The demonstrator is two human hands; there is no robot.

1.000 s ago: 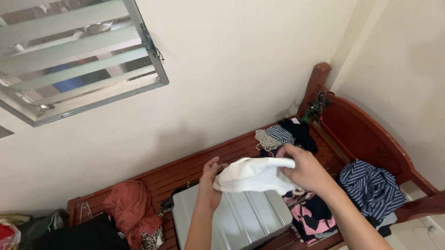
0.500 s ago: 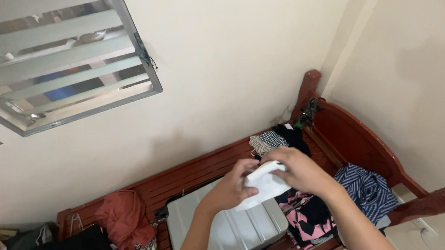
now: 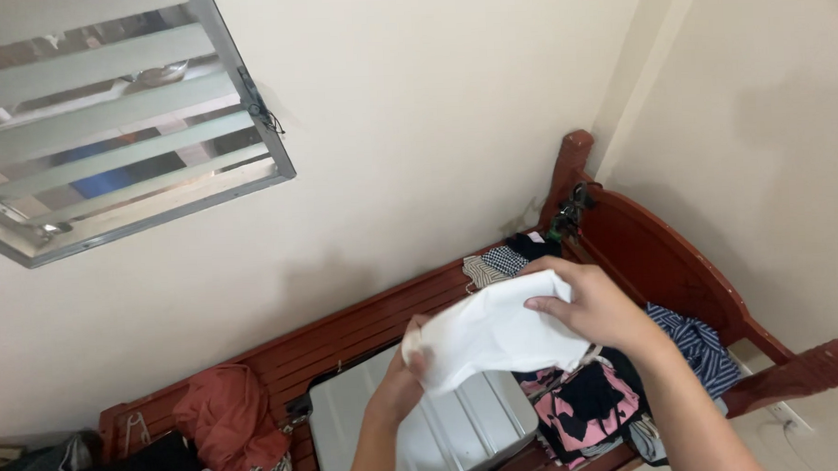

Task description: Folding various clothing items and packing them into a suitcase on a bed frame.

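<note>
**Two hands, one white cloth**

Two bare hands up in front, both closed on one soft white folded cloth (image 3: 492, 335). Right hand (image 3: 593, 304) on the top right edge – fingers curled over the cloth, thumb underneath, grip tight. Left hand (image 3: 407, 375) at the lower left corner, mostly hidden behind the cloth, with fingertips peeking out at the edge and pinching it. Cloth held up in the air between the two hands, above the stuff below and not touching any of it.

Right under the cloth – a shiny silver hard suitcase (image 3: 426, 430) with ridges, lying flat on a dark red wooden slatted bench (image 3: 348, 335). Just beside the suitcase on the right, a pink and black flowery cloth (image 3: 587, 406) in a bunch. Further right, a crumpled blue and white striped shirt (image 3: 697, 342) near the curved bench arm. Behind the hands, by the bench corner, a small black and white checked cloth (image 3: 499, 261) next to dark clothes. On the left end of the bench, a rusty red bunched cloth (image 3: 230, 418), and black bags past it.

Up on the cream wall (image 3: 434, 123), a grey metal window with glass slats (image 3: 109, 135), tilted open.
</note>
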